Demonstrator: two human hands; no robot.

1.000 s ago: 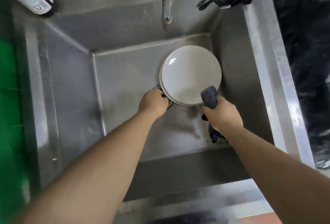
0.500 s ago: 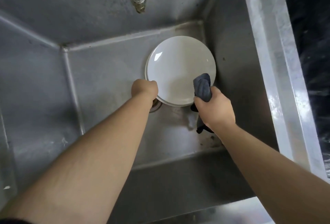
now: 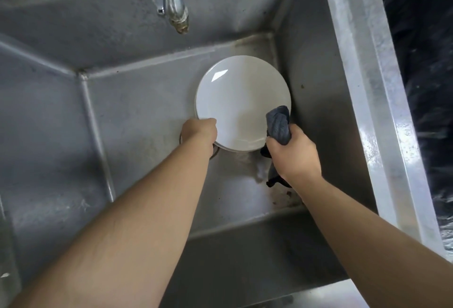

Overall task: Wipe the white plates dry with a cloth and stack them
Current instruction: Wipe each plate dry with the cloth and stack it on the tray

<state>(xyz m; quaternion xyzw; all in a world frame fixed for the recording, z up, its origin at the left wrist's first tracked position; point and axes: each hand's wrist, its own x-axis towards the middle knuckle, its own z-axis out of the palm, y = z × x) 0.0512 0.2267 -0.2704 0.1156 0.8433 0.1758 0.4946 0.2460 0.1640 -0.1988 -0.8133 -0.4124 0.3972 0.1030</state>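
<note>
Glossy round white plate (image 3: 241, 101), gripped at its rim by left hand (image 3: 199, 133), might slip if wet; right hand (image 3: 293, 152) clutched bunched grey cloth (image 3: 279, 123).

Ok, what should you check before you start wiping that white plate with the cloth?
1. Left hand grips the white plate's near-left rim: ok.
2. Right hand holds the grey cloth bunched up: ok.
3. Cloth touches the plate's right edge: ok.
4. Plate is lifted clear of the plate underneath: cannot tell.
5. Tap is not running onto the plate: ok.
6. Plate is dry yet: cannot tell.
</note>
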